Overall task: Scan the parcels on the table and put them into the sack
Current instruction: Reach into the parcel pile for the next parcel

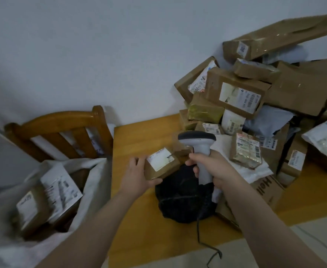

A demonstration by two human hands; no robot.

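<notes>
Sack (98, 182) w/ parcels (33, 207) inside sits near-left by table (139, 136); L hand (137, 176) grips small box (161, 165), label (159, 158) up; R hand (213, 167) curled round scanner (200, 147) handle, head beside label; scan step prob. in hand, next: box left into sack; pile (236, 93) waits behind.

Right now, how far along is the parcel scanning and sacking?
Done: at least two parcels lie in the white sack. In hand: the left hand holds a small box while the right hand grips the scanner. Left: the big pile on the table.
</notes>
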